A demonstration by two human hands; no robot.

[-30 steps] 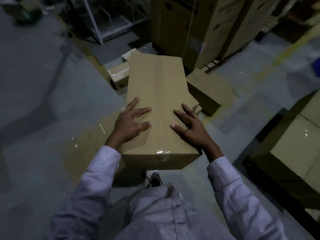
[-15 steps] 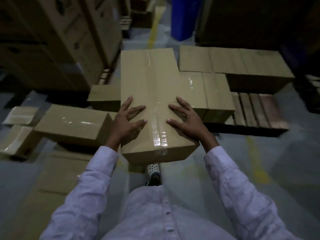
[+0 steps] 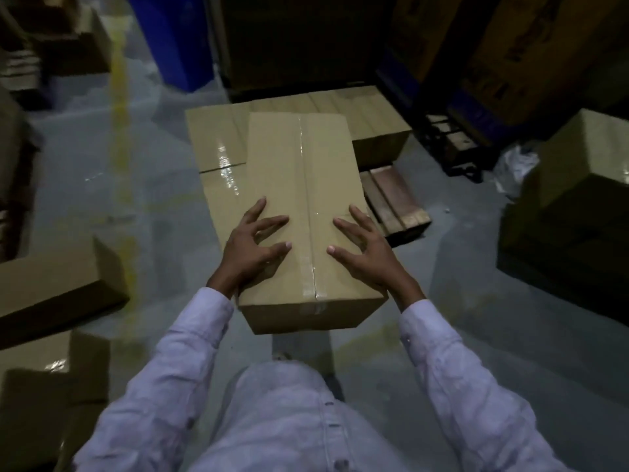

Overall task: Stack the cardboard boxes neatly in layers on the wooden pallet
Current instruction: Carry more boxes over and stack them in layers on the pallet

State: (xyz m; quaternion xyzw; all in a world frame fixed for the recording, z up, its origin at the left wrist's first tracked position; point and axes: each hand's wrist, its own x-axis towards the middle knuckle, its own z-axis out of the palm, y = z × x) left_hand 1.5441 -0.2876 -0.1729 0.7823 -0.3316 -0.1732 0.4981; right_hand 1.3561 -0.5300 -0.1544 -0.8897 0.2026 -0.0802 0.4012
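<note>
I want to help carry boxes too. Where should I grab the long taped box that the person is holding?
Take the taped box by its two long edges near the close end, one hand from each side, as the left hand and right hand do. It is long, wide and flat-topped with no handles showing, so one hand probably couldn't keep it level.

The grey floor (image 3: pixel 153 233) carries a wooden pallet (image 3: pixel 396 202) bearing cardboard boxes (image 3: pixel 218 148), and a loose box (image 3: pixel 51 287) at left.
</note>
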